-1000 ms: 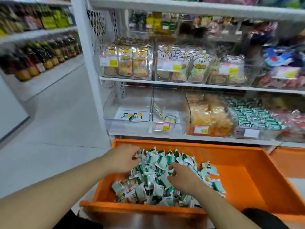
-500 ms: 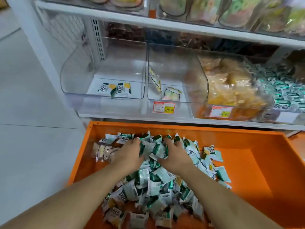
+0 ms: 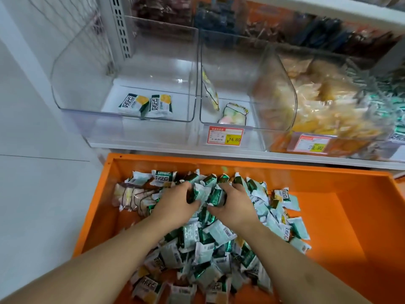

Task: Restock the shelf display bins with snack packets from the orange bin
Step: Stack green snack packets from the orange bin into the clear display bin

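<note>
The orange bin sits on the floor below the shelf, holding a heap of green-and-white snack packets. My left hand and my right hand are side by side at the far end of the heap, fingers curled around a bunch of packets between them. Above, the clear display bin at the left holds two yellow-and-white packets. The clear bin beside it holds two pastel packets.
Pale marshmallow-like packs lie at the heap's left edge. A clear bin full of yellow snacks stands to the right, with green packets beyond. Price tags hang on the shelf front. White floor lies to the left.
The view has moved closer and lower toward the bins. Both hands have come together at the far end of the heap and closed around a bunch of packets.
</note>
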Available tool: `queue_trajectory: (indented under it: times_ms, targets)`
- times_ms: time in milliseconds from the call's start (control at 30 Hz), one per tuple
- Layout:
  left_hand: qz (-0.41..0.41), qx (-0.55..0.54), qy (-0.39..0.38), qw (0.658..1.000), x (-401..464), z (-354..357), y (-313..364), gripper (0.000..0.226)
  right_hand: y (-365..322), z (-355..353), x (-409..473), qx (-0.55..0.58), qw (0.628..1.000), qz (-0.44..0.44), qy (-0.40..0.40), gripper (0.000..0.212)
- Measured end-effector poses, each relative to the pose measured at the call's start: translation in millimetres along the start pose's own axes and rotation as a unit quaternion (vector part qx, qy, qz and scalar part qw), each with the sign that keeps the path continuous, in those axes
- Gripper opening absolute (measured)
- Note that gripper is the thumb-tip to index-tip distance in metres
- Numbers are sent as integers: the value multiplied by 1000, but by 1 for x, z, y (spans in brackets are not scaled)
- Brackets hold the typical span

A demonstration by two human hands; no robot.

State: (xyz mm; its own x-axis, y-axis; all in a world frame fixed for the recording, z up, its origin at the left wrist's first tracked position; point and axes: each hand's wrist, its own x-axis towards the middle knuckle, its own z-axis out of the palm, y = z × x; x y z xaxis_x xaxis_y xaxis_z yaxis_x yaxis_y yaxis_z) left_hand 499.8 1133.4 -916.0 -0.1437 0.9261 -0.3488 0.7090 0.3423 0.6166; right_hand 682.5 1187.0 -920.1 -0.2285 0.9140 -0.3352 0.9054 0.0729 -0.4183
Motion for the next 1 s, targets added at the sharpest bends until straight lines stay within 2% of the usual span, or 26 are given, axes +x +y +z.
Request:
queue_trajectory:
  times_ms: [100,233,333,433,533,633,700,800,933,1000]
  targets:
    - [-9,-15,1,1000,-12,-15,13,40,-5,-19,-13,38,998,-40,10,66]
    - [-5,-46,-3,999,-34,-53,38,43,-25,-59,-38,95,993,-64,-20,80]
    - [14,-68,6,998,-60,-95,58,50,-42,-107,-68,186,979,-70,-50,60]
    - [34,-112,30,993,-94,-136,70,41,-53,-148,-102,271,955,-94,-72,56]
    - [30,-134,68,988,-123,-158,75,22,-62,-173,-133,362,917,-140,-92,36]
    - [18,-206,66,976,-142,-163,73,18,-69,-178,-151,424,887,-156,-97,41]
    - [4,-281,51,958,-149,-161,73,22,-71,-174,-154,459,868,-164,-93,34]
    - [-24,-368,28,929,-155,-160,74,32,-80,-168,-153,483,851,-183,-99,44]
    - [-12,-428,6,904,-148,-167,73,42,-78,-163,-142,509,831,-190,-117,54]
    - [3,-493,-29,869,-141,-173,73,43,-75,-159,-132,509,833,-181,-121,74]
